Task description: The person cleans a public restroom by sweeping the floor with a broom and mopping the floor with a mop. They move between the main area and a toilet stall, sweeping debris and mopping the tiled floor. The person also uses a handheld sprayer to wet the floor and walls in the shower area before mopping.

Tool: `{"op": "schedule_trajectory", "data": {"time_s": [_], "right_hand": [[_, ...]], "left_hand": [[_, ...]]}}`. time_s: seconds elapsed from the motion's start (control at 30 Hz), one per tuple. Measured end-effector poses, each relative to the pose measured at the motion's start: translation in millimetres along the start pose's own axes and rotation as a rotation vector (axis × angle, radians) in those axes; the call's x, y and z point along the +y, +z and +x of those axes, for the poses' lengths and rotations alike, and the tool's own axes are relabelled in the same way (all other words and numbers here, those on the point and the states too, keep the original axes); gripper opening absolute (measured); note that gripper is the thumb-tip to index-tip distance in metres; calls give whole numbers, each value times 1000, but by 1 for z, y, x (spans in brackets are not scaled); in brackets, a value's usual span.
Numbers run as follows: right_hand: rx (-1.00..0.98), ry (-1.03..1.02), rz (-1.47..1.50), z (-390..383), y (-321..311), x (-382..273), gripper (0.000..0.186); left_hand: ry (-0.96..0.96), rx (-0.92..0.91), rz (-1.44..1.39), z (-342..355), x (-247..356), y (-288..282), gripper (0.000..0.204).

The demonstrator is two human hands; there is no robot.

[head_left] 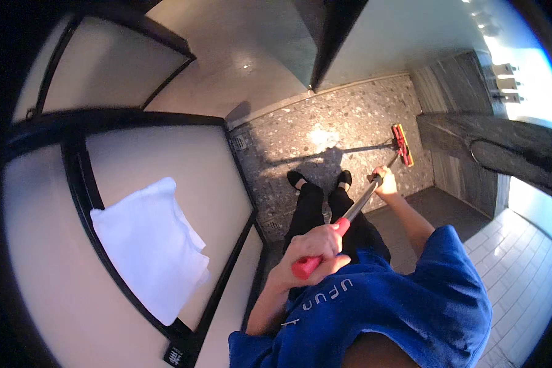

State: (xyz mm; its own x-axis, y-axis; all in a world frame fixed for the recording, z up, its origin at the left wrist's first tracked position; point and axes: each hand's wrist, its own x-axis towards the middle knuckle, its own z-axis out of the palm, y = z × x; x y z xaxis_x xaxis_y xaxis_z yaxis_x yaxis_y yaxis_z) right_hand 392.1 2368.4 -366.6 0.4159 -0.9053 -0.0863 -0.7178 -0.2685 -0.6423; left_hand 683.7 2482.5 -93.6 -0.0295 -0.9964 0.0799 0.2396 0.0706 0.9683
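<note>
I hold a long-handled sponge mop (363, 201) slantwise in front of me. My left hand (313, 248) is closed round the red grip at the handle's near end. Farther along the metal pole, my right hand (384, 182) is wrapped round it near a dark collar. The red and yellow mop head (402, 145) is at the far right of the speckled stone floor (362, 110), close to the grey wall. Whether it presses on the floor or hovers just above, I cannot tell.
On the left, a white towel (153, 248) hangs over the black frame of a frosted panel (165, 153). A floor drain (238, 143) lies by that panel. A grey stone ledge (509, 144) juts out at right, with several bottles (506, 83) beyond it. My feet stand mid-floor.
</note>
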Motion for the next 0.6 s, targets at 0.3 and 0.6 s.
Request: {"op": "schedule_trajectory", "data": {"time_s": [0.3, 0.6], "right_hand": [[-222, -292, 527, 6, 80, -242, 27], [-818, -714, 571, 36, 115, -302, 32]], "left_hand": [[140, 56, 455, -59, 188, -53, 22], [514, 616, 530, -62, 203, -11, 21]]}}
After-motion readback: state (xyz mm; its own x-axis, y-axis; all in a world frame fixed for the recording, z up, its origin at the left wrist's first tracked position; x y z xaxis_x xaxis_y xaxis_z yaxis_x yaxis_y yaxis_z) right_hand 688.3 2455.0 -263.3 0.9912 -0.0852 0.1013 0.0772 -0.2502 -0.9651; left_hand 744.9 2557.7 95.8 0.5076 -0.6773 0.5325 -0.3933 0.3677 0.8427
